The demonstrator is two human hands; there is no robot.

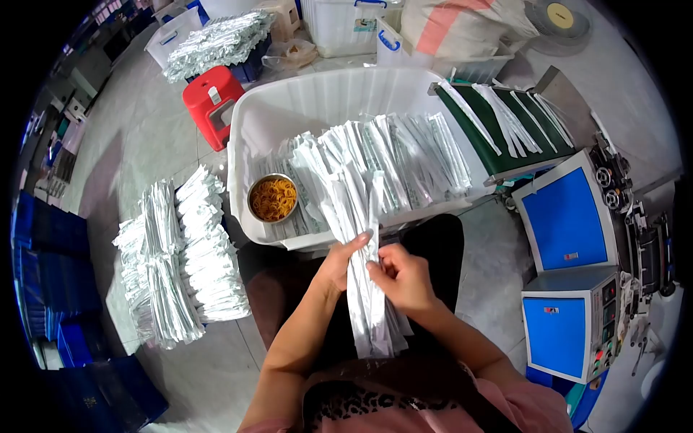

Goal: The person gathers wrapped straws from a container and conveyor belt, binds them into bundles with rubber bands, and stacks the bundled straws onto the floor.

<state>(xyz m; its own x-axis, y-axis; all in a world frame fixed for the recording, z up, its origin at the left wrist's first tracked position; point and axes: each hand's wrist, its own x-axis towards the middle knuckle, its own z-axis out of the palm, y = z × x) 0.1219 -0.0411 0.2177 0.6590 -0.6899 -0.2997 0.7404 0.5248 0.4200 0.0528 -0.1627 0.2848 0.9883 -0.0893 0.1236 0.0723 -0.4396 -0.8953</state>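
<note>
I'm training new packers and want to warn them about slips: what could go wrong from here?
The bundle of long packets between the left hand and right hand fans out at its lower end, so some might slide free if the grip loosens.

The metal bowl of rubber bands sits among loose packets in the white tub; a knock could tip it.

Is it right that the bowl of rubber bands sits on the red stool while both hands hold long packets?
No: the head view shows the bowl inside the white tub, not on the red stool. The left hand and right hand do hold long packets.
</note>
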